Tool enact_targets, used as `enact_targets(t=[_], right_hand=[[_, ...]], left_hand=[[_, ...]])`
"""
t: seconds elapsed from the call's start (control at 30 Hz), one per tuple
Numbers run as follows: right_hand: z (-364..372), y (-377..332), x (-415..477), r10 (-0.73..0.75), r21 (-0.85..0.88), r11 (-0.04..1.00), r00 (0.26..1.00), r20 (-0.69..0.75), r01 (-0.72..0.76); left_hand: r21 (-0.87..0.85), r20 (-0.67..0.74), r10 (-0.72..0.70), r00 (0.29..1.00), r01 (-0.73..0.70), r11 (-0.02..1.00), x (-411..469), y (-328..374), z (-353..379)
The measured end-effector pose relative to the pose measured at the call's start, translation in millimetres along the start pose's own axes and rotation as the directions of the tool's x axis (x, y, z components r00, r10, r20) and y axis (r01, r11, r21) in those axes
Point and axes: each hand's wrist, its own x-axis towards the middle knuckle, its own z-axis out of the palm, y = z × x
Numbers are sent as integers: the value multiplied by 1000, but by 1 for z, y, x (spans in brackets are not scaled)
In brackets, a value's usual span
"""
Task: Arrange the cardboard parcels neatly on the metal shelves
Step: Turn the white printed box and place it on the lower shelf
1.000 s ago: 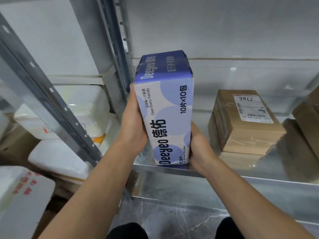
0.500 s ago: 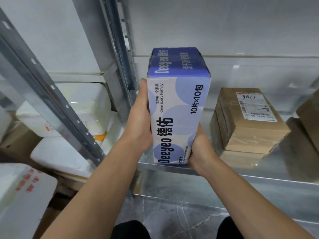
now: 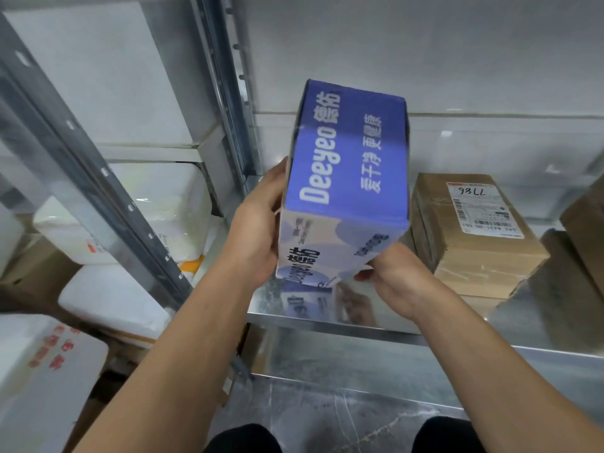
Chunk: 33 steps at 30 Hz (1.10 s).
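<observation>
In the centre of the frame, the blue box (image 3: 346, 178) is being held tilted over the metal shelf (image 3: 327, 325), seemingly not yet laid flat. Its left side is being gripped by the left hand (image 3: 258, 233), and its lower right corner is being pinched by the right hand (image 3: 392, 276). One brown parcel (image 3: 474, 237) is already lying at right, and room is being left between it and the upright post (image 3: 235, 109).

Blue Deeyeo box (image 3: 346, 165), tilted above metal shelf (image 3: 327, 325) (brown parcel (image 3: 470, 237) beside)
</observation>
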Motion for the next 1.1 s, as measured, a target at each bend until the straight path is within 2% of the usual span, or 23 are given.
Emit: enact_targets(t=[0.1, 0.2, 0.3, 0.53, 0.63, 0.67, 0.73, 0.8, 0.93, 1.1], right_hand=[[-1, 0, 1, -48, 120, 992, 998, 41, 42], [-2, -4, -5, -60, 163, 985, 997, 55, 51], [-6, -7, -12, -27, 217, 976, 994, 105, 3], [-2, -26, -21, -30, 367, 930, 997, 64, 4], [-1, -25, -25, -44, 429, 903, 998, 54, 17], [4, -28, -27, -52, 466, 884, 997, 50, 23], [7, -30, -22, -90, 429, 900, 996, -5, 84], [7, -28, -18, -136, 346, 923, 984, -119, 169], [16, -18, -13, -167, 356, 910, 974, -152, 212], [23, -13, -16, -63, 479, 873, 994, -84, 96]], left_hand=[[-31, -7, 13, 1000, -13, 999, -3, -5, -5], [-70, -26, 26, 999, -28, 997, -3, -5, -5], [-113, -20, -32, 999, 30, 993, -4, -2, -13], [-24, -116, -3, 993, 1, 1000, -7, -7, -10], [17, -93, -25, 995, 27, 999, -6, -18, -6], [-17, -90, -38, 995, 36, 999, -5, -19, -5], [-102, -94, -83, 992, 73, 992, -6, -14, 0], [-130, -112, -98, 989, 83, 988, -7, -16, 2], [-121, -135, -78, 988, 62, 991, -11, -27, 8], [-121, -111, -109, 988, 96, 988, -19, -33, 11]])
